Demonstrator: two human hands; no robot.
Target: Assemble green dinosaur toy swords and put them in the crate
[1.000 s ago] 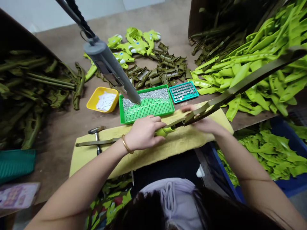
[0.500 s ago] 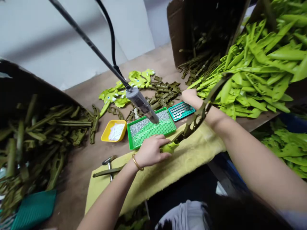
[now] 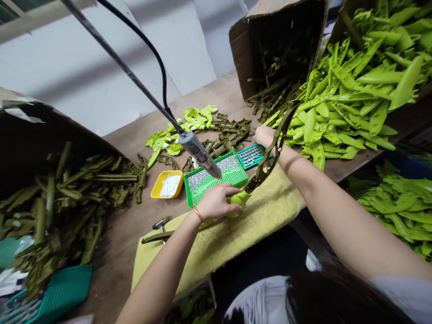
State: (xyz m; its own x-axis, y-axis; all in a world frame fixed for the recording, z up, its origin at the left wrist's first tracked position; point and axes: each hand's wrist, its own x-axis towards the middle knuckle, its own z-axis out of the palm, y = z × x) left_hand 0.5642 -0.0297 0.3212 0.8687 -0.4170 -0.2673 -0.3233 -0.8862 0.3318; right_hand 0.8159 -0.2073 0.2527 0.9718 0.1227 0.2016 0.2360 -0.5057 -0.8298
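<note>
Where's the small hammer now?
In the head view, the small hammer lies left of the left hand, at the far edge of the yellow pad, just below the yellow tray.

two hands (image 3: 216,202), one plastic part (image 3: 240,200), one green tray (image 3: 243,176), one yellow tray (image 3: 178,177), one teal tray (image 3: 243,165), one hammer (image 3: 161,223)

The piece I hold (image 3: 240,199) is olive and lime green. My green tray (image 3: 191,193) shows a dotted grid, part-covered with silver specks (image 3: 211,172). The cloth (image 3: 270,202) beneath is mottled pale yellow.
</note>
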